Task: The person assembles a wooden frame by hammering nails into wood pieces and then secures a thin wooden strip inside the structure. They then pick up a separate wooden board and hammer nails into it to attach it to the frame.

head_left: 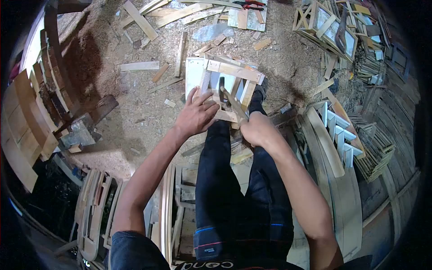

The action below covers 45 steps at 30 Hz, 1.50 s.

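My right hand [255, 128] is closed around the wooden handle of a hammer [234, 102], whose dark head is over a small wooden frame [231, 69]. The frame is made of pale slats with a white panel [194, 74] at its left side. At the frame's lower left corner rests my left hand [198, 112], its fingers curved and bunched near the slat; whether they pinch something small I cannot make out. The frame stands just beyond my knees, beside my right foot.
Loose wood strips [140, 65] lie on the dusty ground. A slatted wooden piece [326, 27] stands at the upper right. Curved boards [325, 139] lean on the right, with stacked planks [27, 121] on the left. Red-handled pliers [252, 4] are at the top.
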Each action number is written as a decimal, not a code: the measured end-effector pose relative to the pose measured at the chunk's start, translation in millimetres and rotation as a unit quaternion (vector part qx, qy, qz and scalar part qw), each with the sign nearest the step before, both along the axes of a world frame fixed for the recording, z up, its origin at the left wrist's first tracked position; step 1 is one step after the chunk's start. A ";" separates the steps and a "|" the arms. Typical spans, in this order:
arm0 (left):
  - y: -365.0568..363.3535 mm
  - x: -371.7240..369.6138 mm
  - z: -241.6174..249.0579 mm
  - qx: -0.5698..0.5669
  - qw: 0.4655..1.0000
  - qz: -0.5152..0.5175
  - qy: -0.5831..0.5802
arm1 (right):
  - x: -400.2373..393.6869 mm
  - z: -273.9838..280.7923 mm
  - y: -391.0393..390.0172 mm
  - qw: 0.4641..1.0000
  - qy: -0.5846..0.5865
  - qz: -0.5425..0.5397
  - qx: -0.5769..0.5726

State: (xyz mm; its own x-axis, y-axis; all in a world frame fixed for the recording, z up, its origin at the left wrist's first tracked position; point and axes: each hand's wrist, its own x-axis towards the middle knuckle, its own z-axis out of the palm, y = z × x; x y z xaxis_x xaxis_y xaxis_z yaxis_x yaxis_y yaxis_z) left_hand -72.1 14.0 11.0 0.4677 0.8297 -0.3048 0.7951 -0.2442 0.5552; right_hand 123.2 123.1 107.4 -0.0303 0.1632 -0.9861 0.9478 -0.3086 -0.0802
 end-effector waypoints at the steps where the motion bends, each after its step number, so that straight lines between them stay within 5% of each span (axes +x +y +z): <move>1: 0.4 0.3 0.5 0.002 1.000 0.000 0.000 | -2.8 -2.6 -0.4 1.000 0.000 0.000 0.002; 7: 2.5 -1.1 1.7 -0.034 0.998 -0.028 0.038 | -19.9 -30.3 6.6 1.000 0.008 -0.015 -0.011; 14: -3.5 3.7 -9.5 0.060 0.998 -0.017 0.028 | -18.8 -53.9 0.8 0.999 0.013 -0.023 -0.035; 45: -10.8 6.4 -19.6 0.113 0.991 -0.040 0.056 | -5.7 -24.9 -10.0 0.999 0.019 -0.042 0.014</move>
State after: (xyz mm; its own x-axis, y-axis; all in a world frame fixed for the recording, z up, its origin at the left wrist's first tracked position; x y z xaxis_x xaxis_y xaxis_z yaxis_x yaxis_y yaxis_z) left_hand -65.6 3.2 -8.6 0.5092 0.8438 -0.1692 0.8214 -0.4178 0.3884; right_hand 117.5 113.2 82.5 -0.0517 0.1935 -0.9797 0.9147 -0.3846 -0.1242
